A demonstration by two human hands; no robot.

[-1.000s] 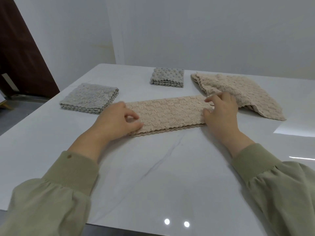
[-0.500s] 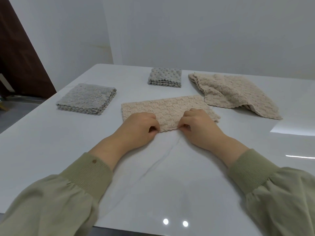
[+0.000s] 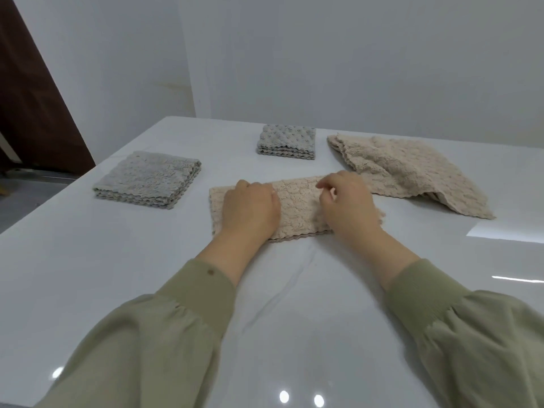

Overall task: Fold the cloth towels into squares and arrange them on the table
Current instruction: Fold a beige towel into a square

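Head view, folding in progress.

Change: half a second ago both hands pinched the near edge of the beige strip at its middle. Now they lie on top of it, further forward. The strip's outline looks unchanged: a long band, not yet a square.

Hands: left hand lies palm-down over the strip's left half, with its fingers bent toward the far edge. Cannot tell whether they grip or only press. Right hand has its fingers curled, and thumb and forefinger appear to nip the top layer near the far edge.

Position: the strip lies flat on the surface directly under both hands, layered edge toward the wrists.

Others: loose beige towel, unfolded, beyond and outboard of the right hand. Small grey square lies beyond, between the hands. Larger grey fold lies outboard of the left hand.

Judgement: this looks like smoothing or re-gripping before the end-to-end fold that would make the square. One beige towel then remains.
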